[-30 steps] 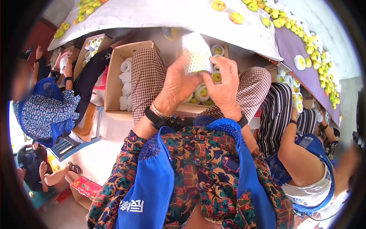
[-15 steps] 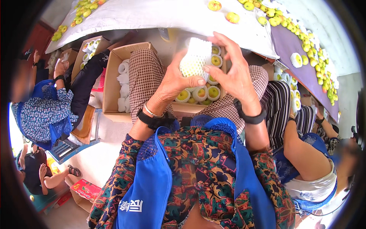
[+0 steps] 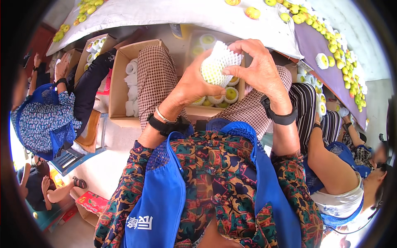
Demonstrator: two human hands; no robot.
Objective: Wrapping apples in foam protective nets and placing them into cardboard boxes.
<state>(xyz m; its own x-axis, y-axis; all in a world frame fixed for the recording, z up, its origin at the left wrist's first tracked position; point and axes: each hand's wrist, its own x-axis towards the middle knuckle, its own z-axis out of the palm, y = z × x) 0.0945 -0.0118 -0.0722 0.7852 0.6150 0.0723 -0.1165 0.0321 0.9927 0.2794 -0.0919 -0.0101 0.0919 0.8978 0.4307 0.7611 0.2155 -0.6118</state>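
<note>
Above my lap, a yellow-green apple in a white foam net sleeve (image 3: 216, 68) is gripped in my left hand (image 3: 191, 82), whose fingers wrap its left side and underside. My right hand (image 3: 261, 68) pinches the loose upper end of the sleeve between thumb and fingers. Right below sits a carton holding several sleeved apples (image 3: 231, 95), partly hidden by my hands. To the left, beside my checked trouser leg, an open cardboard box (image 3: 119, 89) contains white foam net sleeves (image 3: 131, 89).
Beyond my knees runs a table with a white cloth (image 3: 161, 16) and a few apples (image 3: 252, 13). Many apples (image 3: 333, 47) line the purple-covered table (image 3: 310, 58) at right. Co-workers sit on both sides; another cardboard box (image 3: 108, 41) with sleeved apples stands far left.
Both hands have shifted slightly to the right with the apple. The sleeve's loose end, upright before, now tilts right into my right hand's pinch.
</note>
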